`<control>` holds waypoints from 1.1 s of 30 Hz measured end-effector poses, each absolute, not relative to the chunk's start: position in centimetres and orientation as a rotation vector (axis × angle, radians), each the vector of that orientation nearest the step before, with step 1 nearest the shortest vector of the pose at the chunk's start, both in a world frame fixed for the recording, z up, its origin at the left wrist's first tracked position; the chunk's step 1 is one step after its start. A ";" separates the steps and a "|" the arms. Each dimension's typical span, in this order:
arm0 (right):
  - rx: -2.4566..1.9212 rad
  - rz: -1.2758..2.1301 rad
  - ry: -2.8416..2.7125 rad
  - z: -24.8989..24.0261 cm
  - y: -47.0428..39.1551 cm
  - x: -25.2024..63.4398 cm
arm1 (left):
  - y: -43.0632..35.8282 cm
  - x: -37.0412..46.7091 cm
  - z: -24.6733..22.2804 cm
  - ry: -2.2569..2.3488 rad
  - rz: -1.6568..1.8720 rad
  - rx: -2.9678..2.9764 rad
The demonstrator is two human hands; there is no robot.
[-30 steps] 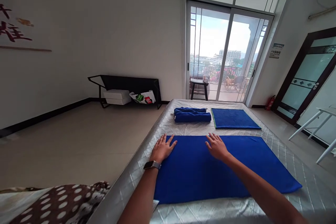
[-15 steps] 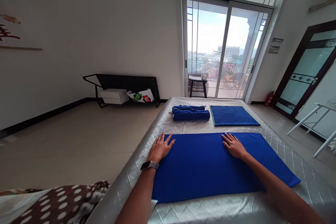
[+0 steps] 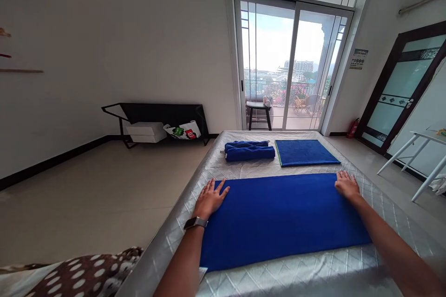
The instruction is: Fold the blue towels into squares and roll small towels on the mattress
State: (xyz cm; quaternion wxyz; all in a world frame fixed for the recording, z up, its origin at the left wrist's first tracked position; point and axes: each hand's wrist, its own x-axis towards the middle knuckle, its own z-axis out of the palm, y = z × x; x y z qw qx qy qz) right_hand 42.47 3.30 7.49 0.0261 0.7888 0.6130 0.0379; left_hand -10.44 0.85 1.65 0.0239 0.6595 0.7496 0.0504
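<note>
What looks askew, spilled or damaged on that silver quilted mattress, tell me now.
Nothing looks spilled or damaged. The only slight oddity is a small white tag poking out at the near left corner of the flat, rectangular royal-blue cloth, which otherwise lies smooth.

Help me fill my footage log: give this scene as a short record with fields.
Surface: silver quilted mattress
Main item: large blue cloth, spread flat
Left hand: open, fingers spread, on the cloth's far left corner
Right hand: open, at the cloth's far right corner
Left wrist: watch
Beyond the cloth: rolled blue cloths on the left, flat blue cloth with green edge on the right
Background: sliding glass door, black rack, fire extinguisher
</note>
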 end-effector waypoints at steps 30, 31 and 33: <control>2.556 0.219 1.990 0.7 -8.7 51.1 | 1.3 -11.2 0.3 2.366 0.182 2.164; 2.571 0.236 1.977 1.1 -8.9 51.9 | 1.3 -11.2 0.2 2.365 0.187 2.166; 2.591 0.277 1.969 1.9 -9.1 52.7 | 1.4 -11.2 0.3 2.360 0.181 2.167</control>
